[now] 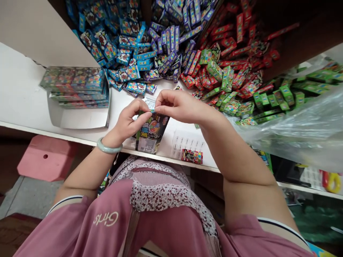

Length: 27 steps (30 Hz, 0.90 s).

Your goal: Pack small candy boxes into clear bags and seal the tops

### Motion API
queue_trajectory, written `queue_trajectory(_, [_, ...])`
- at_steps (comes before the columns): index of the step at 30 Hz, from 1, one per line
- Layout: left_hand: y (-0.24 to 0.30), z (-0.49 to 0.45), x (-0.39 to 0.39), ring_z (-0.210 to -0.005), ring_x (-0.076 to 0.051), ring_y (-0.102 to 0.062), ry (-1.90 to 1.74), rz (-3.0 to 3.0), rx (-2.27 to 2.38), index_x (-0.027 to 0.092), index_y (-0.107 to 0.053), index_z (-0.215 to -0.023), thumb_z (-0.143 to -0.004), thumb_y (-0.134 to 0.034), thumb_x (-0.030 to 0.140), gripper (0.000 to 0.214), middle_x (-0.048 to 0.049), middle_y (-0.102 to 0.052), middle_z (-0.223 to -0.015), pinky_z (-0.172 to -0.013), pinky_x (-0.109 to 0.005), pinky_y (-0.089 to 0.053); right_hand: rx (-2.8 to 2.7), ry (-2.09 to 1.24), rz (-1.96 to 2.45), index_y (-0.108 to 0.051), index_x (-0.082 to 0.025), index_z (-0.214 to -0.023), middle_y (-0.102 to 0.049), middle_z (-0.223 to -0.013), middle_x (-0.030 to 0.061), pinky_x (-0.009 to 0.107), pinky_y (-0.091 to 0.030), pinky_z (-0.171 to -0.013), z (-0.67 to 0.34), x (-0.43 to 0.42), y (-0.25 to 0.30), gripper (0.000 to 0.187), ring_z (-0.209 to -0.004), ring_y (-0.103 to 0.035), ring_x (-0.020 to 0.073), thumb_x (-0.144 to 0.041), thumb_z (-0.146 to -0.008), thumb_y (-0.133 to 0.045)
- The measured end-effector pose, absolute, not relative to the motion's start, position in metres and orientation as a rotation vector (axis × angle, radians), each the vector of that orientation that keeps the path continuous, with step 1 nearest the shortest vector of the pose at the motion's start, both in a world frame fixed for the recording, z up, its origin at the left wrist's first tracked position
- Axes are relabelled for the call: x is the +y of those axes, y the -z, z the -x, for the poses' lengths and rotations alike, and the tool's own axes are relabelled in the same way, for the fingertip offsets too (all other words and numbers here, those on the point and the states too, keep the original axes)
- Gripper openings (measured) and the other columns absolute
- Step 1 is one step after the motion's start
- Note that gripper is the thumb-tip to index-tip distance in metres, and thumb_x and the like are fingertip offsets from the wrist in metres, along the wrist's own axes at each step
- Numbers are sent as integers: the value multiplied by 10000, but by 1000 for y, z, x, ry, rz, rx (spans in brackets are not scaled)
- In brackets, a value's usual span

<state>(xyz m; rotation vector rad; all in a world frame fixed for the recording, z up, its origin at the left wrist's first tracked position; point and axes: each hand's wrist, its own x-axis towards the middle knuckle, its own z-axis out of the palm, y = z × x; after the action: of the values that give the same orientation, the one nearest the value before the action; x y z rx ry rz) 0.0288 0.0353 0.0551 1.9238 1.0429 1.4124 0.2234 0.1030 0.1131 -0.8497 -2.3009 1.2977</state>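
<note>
A dark printed candy box [154, 130] with colourful pictures and lettering lies on the white worktop in front of my body. My left hand [133, 121] pinches its far end between thumb and fingers. Close beside it, my right hand [177, 105] is also closed in a pinch at that same end. The fingers partly hide the box's end there. To the right of the box is a sheet of small oval stickers [187, 141], with a red candy packet [192, 156] at its near edge.
Heaps of small blue boxes [107, 43], purple boxes [171, 37], red boxes [241, 50] and green boxes [286, 96] line the back. At left, an open white tray [80, 119] holds stacked flat packs [75, 80]. Clear plastic [300, 125] hangs at right; a pink stool [45, 157] stands below.
</note>
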Motion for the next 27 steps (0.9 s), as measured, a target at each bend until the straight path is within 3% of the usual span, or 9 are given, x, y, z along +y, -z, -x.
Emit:
queue_trajectory(5, [-48,-33,39,-704,-140,-531,-1493,-1929,1039,233,-562,-832,-871,-717,540,346,15,-567,-763,-662,-301,-431,-2281,-1325,877,-595,-182,-802,-579,-716,-32,252,-424,-651,-221,101,-115,139,-700,-531,110,-253,-856,-701])
queue_trajectory(12, [-45,-30,42,-751,-126,-558,-1485,-2008,1008,215,-557,-871,-919,-688,426,253,16,-575,-803,-681,-266,-448,-2198,-1409,1025,-580,-185,-800,-572,-712,-41,215,-403,-604,-216,104,-116,143,-669,-528,98,-208,-818,-720])
queue_trajectory(16, [-41,-28,40,-778,-129,-571,-1431,-1940,1030,215,-557,-908,-912,-686,440,259,7,-581,-839,-710,-265,-478,-1944,-1836,1161,-572,-192,-793,-572,-680,-52,190,-405,-556,-214,110,-109,188,-616,-509,83,-189,-777,-760])
queue_trajectory(19, [-28,-28,30,-923,-153,-633,-1414,-1718,1036,231,-562,-1125,-869,-733,452,379,-31,-635,-1022,-804,-278,-528,-1661,-2206,1250,-558,-189,-740,-550,-614,-57,180,-417,-512,-214,111,-102,187,-556,-493,75,-232,-794,-732])
queue_trajectory(22, [-15,-25,10,-1035,-201,-671,-1195,-1540,942,219,-554,-1265,-858,-731,480,515,-82,-676,-1164,-876,-326,-565,-1492,-2303,1212,-559,-188,-713,-535,-583,-68,172,-424,-491,-219,107,-96,224,-527,-479,65,-254,-730,-773])
queue_trajectory(27, [-39,-6,-28,-927,-192,-706,-1144,-1591,1002,177,-662,-1133,-941,-634,447,333,-81,-737,-1032,-819,-325,-600,-1571,-2218,990,-696,-196,-856,-690,-838,1,244,-542,-686,-239,99,-104,263,-753,-640,115,-322,-672,-836])
